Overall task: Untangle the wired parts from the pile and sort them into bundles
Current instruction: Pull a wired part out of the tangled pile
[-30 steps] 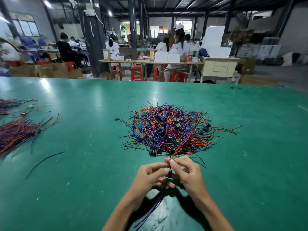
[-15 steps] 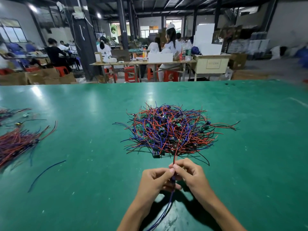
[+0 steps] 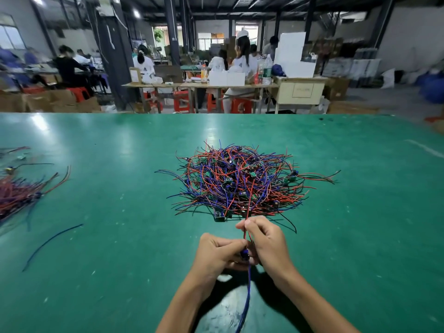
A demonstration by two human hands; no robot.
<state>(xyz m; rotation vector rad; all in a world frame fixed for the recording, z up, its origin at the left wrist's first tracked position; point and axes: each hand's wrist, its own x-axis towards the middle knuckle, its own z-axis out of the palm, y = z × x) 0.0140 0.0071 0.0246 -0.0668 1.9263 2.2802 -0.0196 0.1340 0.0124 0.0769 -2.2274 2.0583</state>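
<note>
A tangled pile (image 3: 242, 181) of red and blue wires with small green boards lies in the middle of the green table (image 3: 120, 236). Just in front of it, my left hand (image 3: 217, 254) grips a small bunch of wired parts (image 3: 244, 255), whose blue wires (image 3: 246, 296) hang down toward me. My right hand (image 3: 266, 241) pinches a red wire (image 3: 248, 207) that runs up into the pile. Both hands touch each other above the table.
A sorted bundle (image 3: 21, 195) of red and blue wires lies at the left edge, with a loose blue wire (image 3: 51, 243) nearer me. More wired parts (image 3: 14, 164) sit further back left. People work at tables beyond the far edge.
My right hand has slid up along the red wire, away from my left hand. The view has shifted slightly; the pile looks unchanged.
</note>
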